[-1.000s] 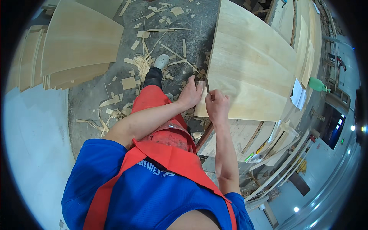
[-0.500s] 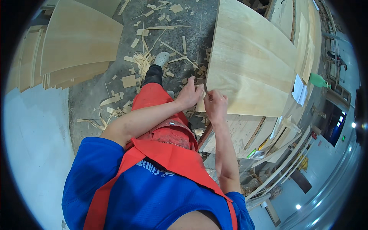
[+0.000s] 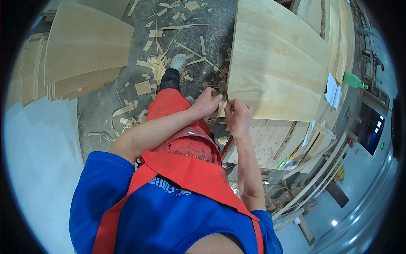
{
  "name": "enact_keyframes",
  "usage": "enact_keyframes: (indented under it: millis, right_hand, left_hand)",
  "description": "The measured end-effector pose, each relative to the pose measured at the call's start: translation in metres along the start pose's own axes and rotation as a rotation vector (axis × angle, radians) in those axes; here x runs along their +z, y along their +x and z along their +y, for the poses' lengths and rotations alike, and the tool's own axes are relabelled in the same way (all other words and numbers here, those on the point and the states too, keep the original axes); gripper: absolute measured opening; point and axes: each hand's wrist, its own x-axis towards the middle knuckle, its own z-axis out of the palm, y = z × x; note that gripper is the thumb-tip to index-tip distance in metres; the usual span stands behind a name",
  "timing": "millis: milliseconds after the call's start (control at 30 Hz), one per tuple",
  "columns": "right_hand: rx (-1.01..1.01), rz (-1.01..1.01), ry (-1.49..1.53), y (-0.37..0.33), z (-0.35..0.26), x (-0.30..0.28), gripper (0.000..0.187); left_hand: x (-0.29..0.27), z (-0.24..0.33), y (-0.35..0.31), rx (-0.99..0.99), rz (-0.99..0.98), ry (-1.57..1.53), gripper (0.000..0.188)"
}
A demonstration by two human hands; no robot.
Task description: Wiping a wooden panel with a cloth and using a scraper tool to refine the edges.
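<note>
My left hand (image 3: 206, 103) is at the near left corner of a large pale wood panel (image 3: 275, 67), thumb and fingers pressed together. Just below its fingertips a small pale piece of wood sheet (image 3: 222, 110) shows; whether it is loose or part of the panel's corner I cannot tell. Close by on the right, my right hand (image 3: 239, 115) is closed in a pinch at the same corner. A thin dark sliver shows at its fingertips, too small to name. The panel lies on a workbench (image 3: 266, 142), its left edge running away from my hands.
Wood offcuts (image 3: 143, 88) and curled strips (image 3: 157, 70) litter the floor around my shoe (image 3: 179, 62). Stacked panels (image 3: 86, 46) stand on the left. Along the bench's right side are a green bottle (image 3: 354, 80), a white paper sheet (image 3: 333, 95) and long wood pieces (image 3: 315, 139).
The view has turned slightly, so the panel and bench sit a little differently. My left hand has drawn slightly lower, its fingers more curled in. The right hand stays at the corner.
</note>
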Motion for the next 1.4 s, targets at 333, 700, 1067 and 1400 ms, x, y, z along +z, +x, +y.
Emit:
enact_keyframes:
  millis: [333, 700, 1067, 1400]
  right_hand:
    - [0.014, 0.013, -0.005, -0.017, 0.000, 0.008, 0.009]
    - [0.024, 0.057, 0.001, -0.042, -0.003, 0.000, 0.010]
    - [0.033, 0.069, 0.036, -0.055, -0.010, -0.005, 0.012]
    - [0.023, 0.077, 0.027, -0.066, -0.006, 0.004, 0.013]
  left_hand:
    - [-0.007, -0.003, -0.009, -0.115, -0.192, -0.078, 0.054]
    - [-0.004, -0.026, -0.009, 0.026, -0.286, 0.068, 0.038]
    - [-0.003, -0.016, -0.011, -0.003, -0.386, 0.173, 0.029]
    - [0.000, -0.016, -0.014, -0.017, -0.353, 0.094, 0.023]
